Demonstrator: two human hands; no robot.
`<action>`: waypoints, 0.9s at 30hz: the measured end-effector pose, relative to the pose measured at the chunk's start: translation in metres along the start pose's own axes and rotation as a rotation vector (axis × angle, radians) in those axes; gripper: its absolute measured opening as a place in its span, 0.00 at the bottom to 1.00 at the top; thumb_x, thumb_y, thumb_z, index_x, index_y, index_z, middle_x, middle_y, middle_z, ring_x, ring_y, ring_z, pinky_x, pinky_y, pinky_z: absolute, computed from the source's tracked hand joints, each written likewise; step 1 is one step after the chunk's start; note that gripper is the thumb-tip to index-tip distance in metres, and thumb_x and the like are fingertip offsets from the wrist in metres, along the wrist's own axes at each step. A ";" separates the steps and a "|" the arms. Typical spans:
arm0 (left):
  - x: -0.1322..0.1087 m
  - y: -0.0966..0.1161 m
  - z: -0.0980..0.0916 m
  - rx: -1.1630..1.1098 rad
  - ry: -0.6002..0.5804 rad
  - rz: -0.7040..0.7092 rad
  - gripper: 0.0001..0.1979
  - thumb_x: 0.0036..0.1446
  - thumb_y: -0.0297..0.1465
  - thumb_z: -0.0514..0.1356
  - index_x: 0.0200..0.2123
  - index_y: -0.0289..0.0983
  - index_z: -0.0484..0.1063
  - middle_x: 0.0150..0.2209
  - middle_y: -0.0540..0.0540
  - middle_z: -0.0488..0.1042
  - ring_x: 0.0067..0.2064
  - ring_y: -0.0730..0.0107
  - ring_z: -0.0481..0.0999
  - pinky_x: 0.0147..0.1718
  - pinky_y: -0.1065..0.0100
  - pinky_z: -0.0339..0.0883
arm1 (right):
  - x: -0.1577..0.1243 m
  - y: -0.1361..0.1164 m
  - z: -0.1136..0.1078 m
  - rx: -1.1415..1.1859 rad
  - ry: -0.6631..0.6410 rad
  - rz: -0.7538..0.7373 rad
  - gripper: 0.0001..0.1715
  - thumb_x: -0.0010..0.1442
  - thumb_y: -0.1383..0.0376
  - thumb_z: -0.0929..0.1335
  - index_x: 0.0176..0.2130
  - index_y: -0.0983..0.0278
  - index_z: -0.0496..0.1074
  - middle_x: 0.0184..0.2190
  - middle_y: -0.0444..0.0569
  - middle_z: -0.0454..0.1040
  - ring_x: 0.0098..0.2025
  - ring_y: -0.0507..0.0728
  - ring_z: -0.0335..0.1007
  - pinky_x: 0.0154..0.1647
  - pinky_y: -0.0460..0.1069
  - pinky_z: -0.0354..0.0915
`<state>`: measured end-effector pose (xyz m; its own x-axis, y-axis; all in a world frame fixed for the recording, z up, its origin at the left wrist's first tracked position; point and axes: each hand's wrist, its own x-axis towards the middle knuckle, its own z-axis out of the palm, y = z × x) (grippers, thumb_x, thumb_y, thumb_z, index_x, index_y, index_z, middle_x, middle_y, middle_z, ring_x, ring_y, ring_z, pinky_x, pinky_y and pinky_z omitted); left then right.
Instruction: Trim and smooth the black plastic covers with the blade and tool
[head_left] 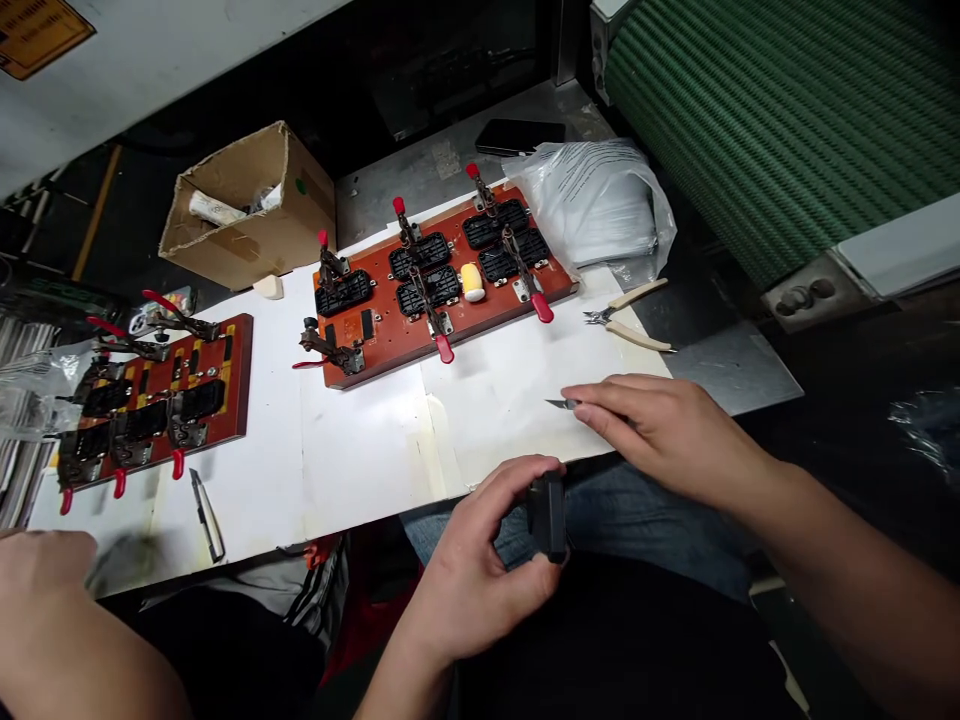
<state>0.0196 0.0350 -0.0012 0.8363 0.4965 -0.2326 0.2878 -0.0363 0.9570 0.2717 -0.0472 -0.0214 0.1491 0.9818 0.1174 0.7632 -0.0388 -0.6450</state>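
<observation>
My left hand (487,560) is closed around a black plastic part (553,515), held upright by its edges just off the table's front edge. To the right, my right hand (660,425) pinches a small knife (561,404) with its pointed blade turned left, above the white sheet (495,410). Most of the knife's handle is hidden in my fingers. Beyond my hands lies a red-brown fixture board (450,320) with red-handled toggle clamps and several black plastic parts (427,290). A yellow and white cylinder (472,282) rests among them. Cream-handled nippers (634,315) lie open at the right.
Another person's arm (67,620) reaches in at lower left, near a second clamp board (187,390) and a utility knife (207,515). At the back stand a cardboard box (300,200), a plastic bag (600,210) and a dark phone-like slab (520,137). A green conveyor belt (795,120) runs at right.
</observation>
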 end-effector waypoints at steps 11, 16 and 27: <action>0.002 -0.016 -0.003 -0.054 0.240 -0.141 0.30 0.62 0.34 0.70 0.66 0.47 0.68 0.63 0.43 0.76 0.64 0.56 0.75 0.67 0.51 0.66 | 0.024 0.027 0.028 -0.127 -0.032 -0.037 0.11 0.76 0.63 0.67 0.51 0.62 0.79 0.46 0.52 0.80 0.49 0.64 0.75 0.53 0.59 0.71; 0.016 -0.041 -0.027 0.249 0.561 -0.305 0.38 0.64 0.50 0.67 0.71 0.45 0.60 0.53 0.42 0.76 0.39 0.65 0.77 0.44 0.57 0.76 | 0.046 0.017 0.026 -0.156 0.036 -0.117 0.14 0.76 0.64 0.66 0.57 0.64 0.75 0.52 0.55 0.77 0.53 0.65 0.74 0.56 0.61 0.71; 0.004 -0.071 -0.053 0.670 0.407 0.034 0.42 0.65 0.42 0.69 0.74 0.43 0.54 0.75 0.33 0.60 0.77 0.41 0.58 0.73 0.34 0.58 | 0.246 -0.045 0.025 -0.526 -0.211 0.127 0.19 0.69 0.62 0.71 0.53 0.73 0.76 0.50 0.69 0.79 0.51 0.75 0.79 0.48 0.60 0.71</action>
<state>-0.0225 0.0857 -0.0612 0.6505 0.7595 0.0006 0.5935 -0.5088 0.6237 0.2579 0.2011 0.0177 0.1722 0.9772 -0.1240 0.9654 -0.1924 -0.1760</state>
